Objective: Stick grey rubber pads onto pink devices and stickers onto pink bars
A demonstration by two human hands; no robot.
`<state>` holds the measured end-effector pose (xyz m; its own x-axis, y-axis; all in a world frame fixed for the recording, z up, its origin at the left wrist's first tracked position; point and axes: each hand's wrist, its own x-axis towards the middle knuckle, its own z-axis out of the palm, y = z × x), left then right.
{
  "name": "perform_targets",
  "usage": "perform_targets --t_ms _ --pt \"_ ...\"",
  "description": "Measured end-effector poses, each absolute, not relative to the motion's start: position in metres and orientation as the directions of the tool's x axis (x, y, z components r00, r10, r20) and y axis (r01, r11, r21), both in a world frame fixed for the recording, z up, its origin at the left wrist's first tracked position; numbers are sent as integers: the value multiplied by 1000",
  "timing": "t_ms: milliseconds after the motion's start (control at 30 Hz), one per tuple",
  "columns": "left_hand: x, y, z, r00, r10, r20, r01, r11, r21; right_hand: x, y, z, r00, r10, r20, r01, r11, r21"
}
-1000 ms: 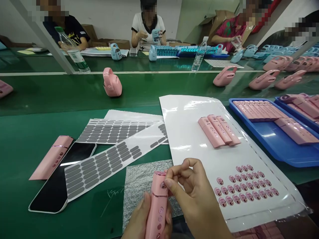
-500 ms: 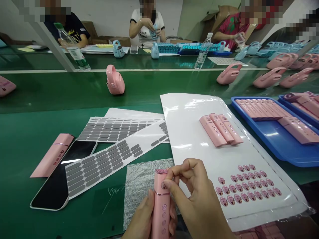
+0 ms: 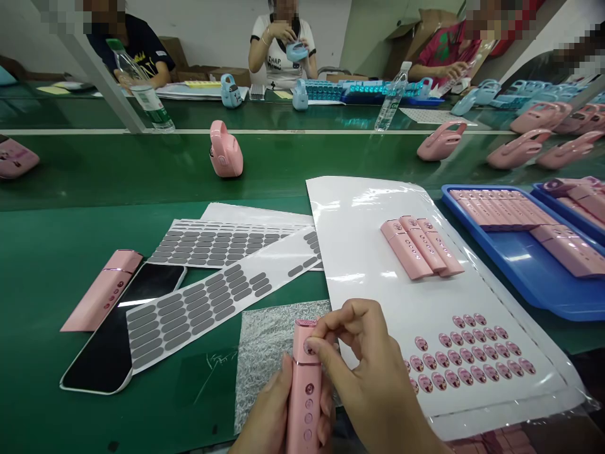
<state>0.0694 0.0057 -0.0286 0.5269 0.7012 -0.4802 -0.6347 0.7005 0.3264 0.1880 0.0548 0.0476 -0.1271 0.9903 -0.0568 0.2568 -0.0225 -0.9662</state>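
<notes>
My left hand [image 3: 269,410] is wrapped round a pink microphone [image 3: 305,403], held upright with its mesh top up and a column of round buttons facing me. The thumb and forefinger of my right hand [image 3: 366,372] pinch a small round sticker [image 3: 310,346] against the microphone's upper section, above the shiny band. My fingertips cover part of that sticker. Just right of my right hand, rows of similar round stickers [image 3: 466,376] lie on a white sheet [image 3: 359,252]. Under the microphone is a square of grey textured material [image 3: 265,353].
Three pink microphones [image 3: 423,249] rest on the white sheet. A blue tray [image 3: 515,265] of more stands at right. Left are a phone [image 3: 99,353], another microphone [image 3: 104,290] and sheets of grey oval stickers [image 3: 189,315]. Pink handled devices [image 3: 225,151] stand beyond; co-workers sit opposite.
My hands stay almost in place, the right still pinching at the microphone's upper section. The view has shifted slightly. The co-worker opposite now holds a blue device turned differently.
</notes>
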Motion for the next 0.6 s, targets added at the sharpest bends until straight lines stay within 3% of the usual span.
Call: perform_targets --t_ms 133,433,600 --pt "72 9 -33 537 748 -390 -663 661 353 190 55 43 -85 995 -59 97 -50 -994" --pt "73 6 -26 495 713 -497 -666 678 310 188 55 43 -155 945 -288 43 -285 -958" --pt "71 11 -15 492 765 -415 -706 629 324 192 59 41 -198 921 -336 -123 -363 -924"
